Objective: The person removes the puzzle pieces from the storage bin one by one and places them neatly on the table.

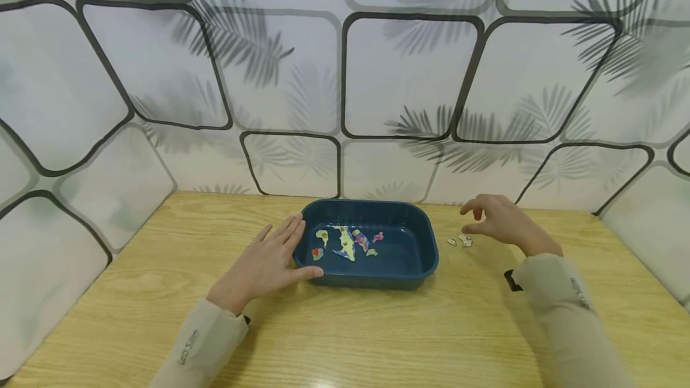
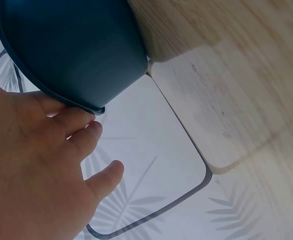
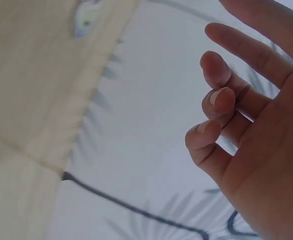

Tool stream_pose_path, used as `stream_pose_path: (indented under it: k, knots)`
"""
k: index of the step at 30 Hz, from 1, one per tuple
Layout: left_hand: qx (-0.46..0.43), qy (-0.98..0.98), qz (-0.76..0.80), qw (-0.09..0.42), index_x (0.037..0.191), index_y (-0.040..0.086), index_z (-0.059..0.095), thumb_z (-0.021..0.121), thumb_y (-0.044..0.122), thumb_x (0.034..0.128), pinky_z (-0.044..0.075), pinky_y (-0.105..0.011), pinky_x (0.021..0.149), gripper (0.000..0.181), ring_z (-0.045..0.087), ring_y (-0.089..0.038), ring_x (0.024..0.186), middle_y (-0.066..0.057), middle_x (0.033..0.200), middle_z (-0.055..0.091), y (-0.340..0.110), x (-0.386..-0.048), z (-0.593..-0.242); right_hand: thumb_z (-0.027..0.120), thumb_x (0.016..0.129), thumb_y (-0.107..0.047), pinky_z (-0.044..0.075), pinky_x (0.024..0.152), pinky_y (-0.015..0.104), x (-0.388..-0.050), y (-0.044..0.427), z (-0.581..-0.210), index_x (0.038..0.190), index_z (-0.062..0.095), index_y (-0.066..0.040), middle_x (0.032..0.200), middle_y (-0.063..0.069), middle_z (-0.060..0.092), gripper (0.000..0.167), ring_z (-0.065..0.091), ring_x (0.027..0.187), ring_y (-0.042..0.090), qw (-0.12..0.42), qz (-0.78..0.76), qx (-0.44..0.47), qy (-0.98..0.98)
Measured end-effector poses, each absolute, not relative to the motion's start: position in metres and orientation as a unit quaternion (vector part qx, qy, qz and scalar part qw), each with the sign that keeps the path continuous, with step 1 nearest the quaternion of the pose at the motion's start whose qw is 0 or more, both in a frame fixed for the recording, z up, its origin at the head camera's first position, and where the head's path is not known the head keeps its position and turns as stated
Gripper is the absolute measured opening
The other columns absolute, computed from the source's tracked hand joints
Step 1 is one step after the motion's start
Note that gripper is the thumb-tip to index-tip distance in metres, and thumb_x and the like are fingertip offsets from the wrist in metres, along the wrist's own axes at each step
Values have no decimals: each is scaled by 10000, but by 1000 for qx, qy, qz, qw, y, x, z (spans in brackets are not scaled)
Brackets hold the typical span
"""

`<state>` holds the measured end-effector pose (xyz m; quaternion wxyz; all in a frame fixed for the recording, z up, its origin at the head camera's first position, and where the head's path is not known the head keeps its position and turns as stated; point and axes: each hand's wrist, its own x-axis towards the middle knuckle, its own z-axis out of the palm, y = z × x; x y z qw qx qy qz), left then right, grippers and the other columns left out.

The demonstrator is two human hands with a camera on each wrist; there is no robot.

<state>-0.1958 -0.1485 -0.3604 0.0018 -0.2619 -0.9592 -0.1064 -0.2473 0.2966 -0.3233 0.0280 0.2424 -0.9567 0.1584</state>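
A dark blue rectangular plastic tub (image 1: pixel 399 280) sits on the table against the back wall. My left hand (image 1: pixel 269 265) lies along its left end, fingers extended against the rim and thumb on the front edge. In the left wrist view, the fingertips touch the tub's outer side. Several flat, irregular colourful scraps, such as a yellow and blue piece (image 1: pixel 347 244), lie inside it. Right of the tub, my right hand (image 1: pixel 504 223) hovers with thumb and index finger apart, holding nothing. Two small whitish scraps (image 1: pixel 466 241) lie on the table just left of that hand.
The light wood tabletop (image 1: pixel 345 340) stretches in front of the tub and to both sides. Behind it rises a pale wall (image 1: pixel 399 76) with dark outlines and leaf patterns, with side walls at left and right.
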Motion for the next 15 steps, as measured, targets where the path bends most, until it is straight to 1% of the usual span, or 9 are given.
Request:
stream_pose_path:
  k: [7,11,15]
  knots:
    - [-263,-959,-107,1,1560,-71,285,528,720,925,151,-593,1198,1043,199,-348,1519,-210,1646,210,-149,-195,-359,814,872,-167,481,695,445,-253,266,-299,1114,732,17,852,28,608,314,576,772,238,34,148,291,-945]
    - [-261,-959,-106,2,1563,-65,283,532,716,924,147,-588,1201,1039,195,-339,1521,-200,1649,206,-149,-195,-359,812,877,-170,478,700,441,-256,248,-294,1107,744,3,858,10,601,296,580,790,265,28,146,316,-937]
    - [-262,-959,-104,3,1563,-62,286,548,697,926,151,-587,1201,1025,195,-336,1521,-196,1650,208,-148,-196,-359,814,875,-166,475,722,447,-258,234,-294,1108,747,-10,864,-1,598,289,568,802,256,23,142,325,-935]
